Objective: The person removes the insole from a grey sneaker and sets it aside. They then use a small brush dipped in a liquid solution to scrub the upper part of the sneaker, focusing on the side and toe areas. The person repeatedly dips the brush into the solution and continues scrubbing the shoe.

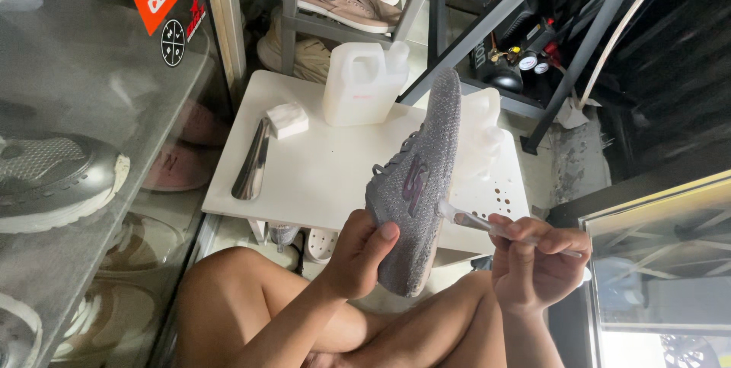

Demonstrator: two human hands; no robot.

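Note:
My left hand (359, 252) grips a grey knit sneaker (416, 178) with a purple side mark by its heel end, holding it upright above my lap. My right hand (535, 260) holds a clear-handled brush (470, 219) whose tip touches the shoe's side near the sole. Both hands hover in front of a small white table (327, 166).
On the table stand a white plastic jug (362, 82), a second pale container (480, 136), a white block (287, 119) and a metal shoehorn (253, 162). A glass cabinet with sneakers (53, 181) is on the left. A metal shoe rack (343, 3) stands behind.

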